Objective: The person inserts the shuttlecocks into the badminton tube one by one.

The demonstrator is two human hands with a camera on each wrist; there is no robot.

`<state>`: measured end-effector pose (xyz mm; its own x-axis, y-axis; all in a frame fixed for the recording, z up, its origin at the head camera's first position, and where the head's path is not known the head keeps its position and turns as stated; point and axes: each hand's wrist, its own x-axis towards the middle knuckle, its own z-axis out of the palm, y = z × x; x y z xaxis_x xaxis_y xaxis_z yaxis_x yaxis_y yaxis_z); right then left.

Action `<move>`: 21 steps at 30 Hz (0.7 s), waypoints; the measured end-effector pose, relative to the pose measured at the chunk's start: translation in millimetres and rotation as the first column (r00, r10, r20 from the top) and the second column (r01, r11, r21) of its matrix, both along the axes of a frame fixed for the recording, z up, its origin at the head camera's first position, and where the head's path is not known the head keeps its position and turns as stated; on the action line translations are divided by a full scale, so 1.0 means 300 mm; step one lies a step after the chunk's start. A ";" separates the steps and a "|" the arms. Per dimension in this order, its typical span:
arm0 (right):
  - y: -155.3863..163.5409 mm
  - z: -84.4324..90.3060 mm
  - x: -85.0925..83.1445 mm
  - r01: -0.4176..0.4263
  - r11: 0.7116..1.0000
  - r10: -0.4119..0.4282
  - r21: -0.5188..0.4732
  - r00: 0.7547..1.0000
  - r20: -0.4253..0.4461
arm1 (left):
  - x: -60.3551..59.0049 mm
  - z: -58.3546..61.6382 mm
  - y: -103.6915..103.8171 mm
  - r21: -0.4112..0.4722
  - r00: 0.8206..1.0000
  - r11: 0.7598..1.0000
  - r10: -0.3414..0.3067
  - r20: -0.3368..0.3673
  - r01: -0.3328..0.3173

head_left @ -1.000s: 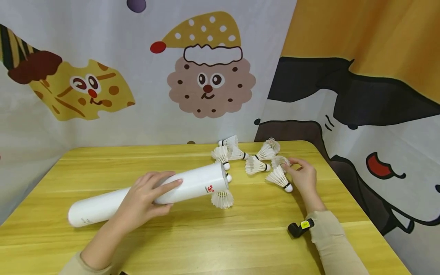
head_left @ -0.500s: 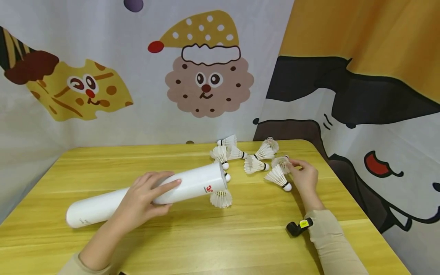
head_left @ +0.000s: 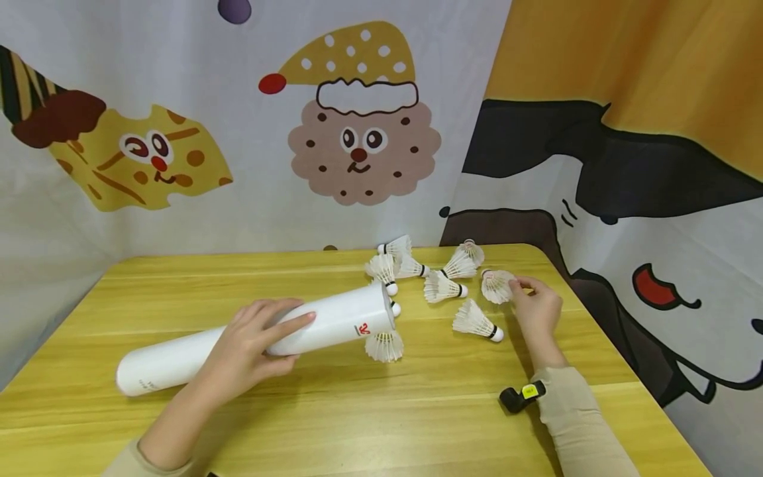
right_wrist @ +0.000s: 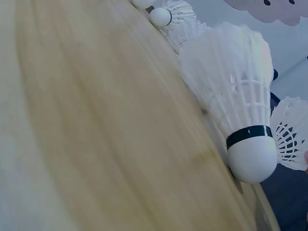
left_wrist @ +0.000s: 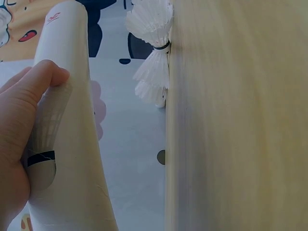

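Note:
A long white tube (head_left: 334, 321) lies slanted on the yellow wooden table (head_left: 369, 411), its mouth toward the shuttlecocks. My left hand (head_left: 280, 339) grips its middle from above, fingers curled over it. In the left wrist view the tube (left_wrist: 67, 144) shows the dark band of a shuttlecock inside, beside my left hand (left_wrist: 21, 115). My right hand (head_left: 517, 286) pinches a white shuttlecock (head_left: 496, 286) just above the table. Another shuttlecock (head_left: 475, 321) lies just left of that hand, seen close in the right wrist view (right_wrist: 236, 96). One more shuttlecock (head_left: 384, 344) lies under the tube's mouth.
Several loose shuttlecocks (head_left: 444, 288) are scattered at the far middle of the table, near its back edge. A printed cartoon cloth (head_left: 357, 132) hangs behind and to the right. The table's right edge (head_left: 602, 318) runs close to my right hand.
My right hand has picked one shuttlecock out of the pile and drawn slightly right. The shuttlecock beside it has shifted a little toward me. The left hand and tube have stayed put.

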<state>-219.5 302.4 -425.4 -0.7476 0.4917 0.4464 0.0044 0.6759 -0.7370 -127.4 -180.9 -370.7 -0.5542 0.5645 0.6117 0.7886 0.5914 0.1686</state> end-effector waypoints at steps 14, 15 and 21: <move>-0.045 0.086 0.030 -0.042 0.999 0.045 0.027 0.992 -0.121 | 0.000 -0.002 0.000 0.004 1.000 1.000 -0.003 0.000 0.003; -0.051 0.095 0.034 -0.054 0.998 0.056 0.023 0.989 -0.133 | 0.000 -0.001 0.000 0.004 1.000 1.000 -0.004 0.000 0.004; -0.088 0.146 0.055 -0.117 0.993 0.116 0.005 0.973 -0.201 | 0.001 -0.001 0.002 0.006 1.000 1.000 -0.004 -0.001 0.004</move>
